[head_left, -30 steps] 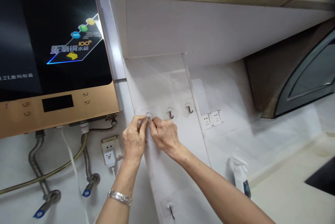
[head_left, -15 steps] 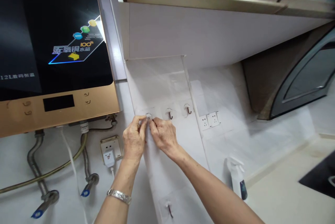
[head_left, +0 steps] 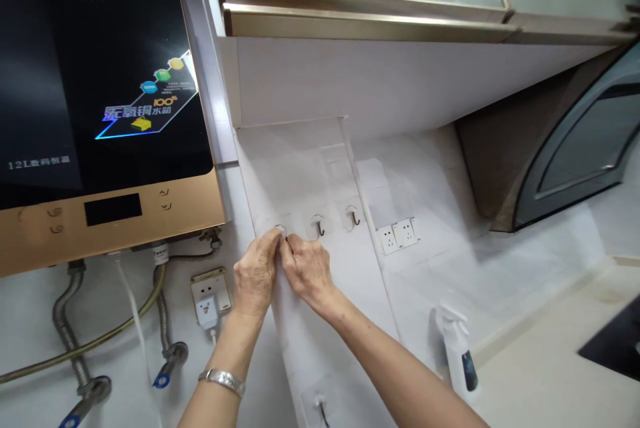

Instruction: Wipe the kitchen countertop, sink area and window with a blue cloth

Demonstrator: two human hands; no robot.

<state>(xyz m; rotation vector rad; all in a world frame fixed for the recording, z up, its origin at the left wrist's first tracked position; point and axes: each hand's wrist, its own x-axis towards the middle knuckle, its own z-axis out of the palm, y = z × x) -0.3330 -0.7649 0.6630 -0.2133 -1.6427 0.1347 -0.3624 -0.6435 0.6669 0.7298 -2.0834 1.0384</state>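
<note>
A clear adhesive wall hook (head_left: 281, 229) is stuck on the white wall panel, with only the top of its round base showing above my fingertips. My left hand (head_left: 256, 275), with a silver bracelet (head_left: 223, 380) on the wrist, pinches at it from the left. From the right, my right hand (head_left: 307, 269) is closed at the same spot, thumb and finger meeting the left fingertips. The hook's metal part is hidden by the fingers. To the right are two more hooks, a middle hook (head_left: 319, 226) and a right-hand hook (head_left: 354, 217). A lower hook (head_left: 321, 405) sits near the bottom edge.
A black and gold water heater (head_left: 113, 201) hangs at left, with pipes, a hose and a plugged socket (head_left: 210, 289) below. Overhead is a cabinet (head_left: 370, 23). At right are double sockets (head_left: 399, 235), a range hood (head_left: 550, 148) and a white spray bottle (head_left: 457, 348).
The view has shifted, so the heater, cabinet and hooks appear slightly lower. My hands stay at the same hook, the fingers now bunched closer together and covering more of it.
</note>
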